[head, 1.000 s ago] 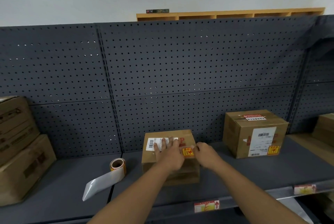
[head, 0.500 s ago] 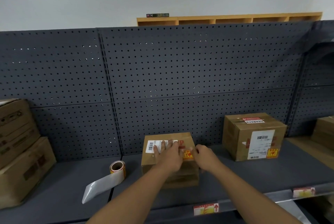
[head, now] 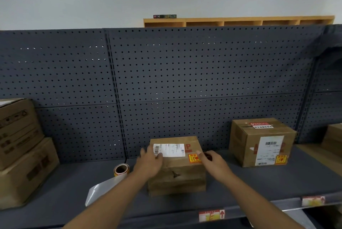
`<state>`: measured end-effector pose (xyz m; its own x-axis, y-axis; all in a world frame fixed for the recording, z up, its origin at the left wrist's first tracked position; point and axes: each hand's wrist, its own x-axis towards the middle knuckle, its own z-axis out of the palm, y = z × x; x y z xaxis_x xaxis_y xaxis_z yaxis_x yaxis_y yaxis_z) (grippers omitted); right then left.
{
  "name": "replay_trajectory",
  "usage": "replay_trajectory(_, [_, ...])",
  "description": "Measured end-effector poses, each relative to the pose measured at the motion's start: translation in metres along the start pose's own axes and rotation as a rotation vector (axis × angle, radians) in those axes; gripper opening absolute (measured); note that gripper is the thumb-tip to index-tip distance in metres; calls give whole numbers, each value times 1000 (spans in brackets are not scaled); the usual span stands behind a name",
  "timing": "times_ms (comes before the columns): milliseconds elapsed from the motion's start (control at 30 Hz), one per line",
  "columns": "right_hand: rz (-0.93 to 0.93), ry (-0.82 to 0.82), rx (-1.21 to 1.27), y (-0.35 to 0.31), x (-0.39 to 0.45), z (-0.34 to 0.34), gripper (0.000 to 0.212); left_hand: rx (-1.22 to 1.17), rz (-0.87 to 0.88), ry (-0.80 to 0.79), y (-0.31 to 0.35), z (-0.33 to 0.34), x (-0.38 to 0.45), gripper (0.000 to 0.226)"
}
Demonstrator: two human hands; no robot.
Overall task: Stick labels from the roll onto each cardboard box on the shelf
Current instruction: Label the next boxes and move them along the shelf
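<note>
Fingers of left hand (head: 150, 162) lie relaxed over the centre box's (head: 176, 175) top-left corner; right hand (head: 214, 161), fingers loosely bent, holds nothing, touching its right edge. Five cardboard boxes visible: two stacked left, centre one, one right (head: 259, 141), one cut off far right. Centre box carries a white barcode label (head: 170, 150) and a yellow-red sticker (head: 193, 158). One label roll (head: 121, 170) stands on the shelf (head: 64, 191) just left.

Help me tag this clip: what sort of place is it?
Probably a stockroom or parcel storage area: dark pegboard-backed shelving, labelled cardboard boxes on the shelf, and a label roll.
</note>
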<state>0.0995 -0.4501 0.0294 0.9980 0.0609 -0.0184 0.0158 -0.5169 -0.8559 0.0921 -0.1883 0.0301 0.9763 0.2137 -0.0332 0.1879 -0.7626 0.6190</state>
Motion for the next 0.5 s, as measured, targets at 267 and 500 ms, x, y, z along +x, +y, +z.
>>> replay_trajectory(267, [28, -56, 290, 1, -12, 23, 25, -192, 40, -2, -2, 3, -23, 61])
replay_trajectory(500, [-184, 223, -29, -48, -12, 12, 32, -432, 12, -43, -10, 4, -27, 60])
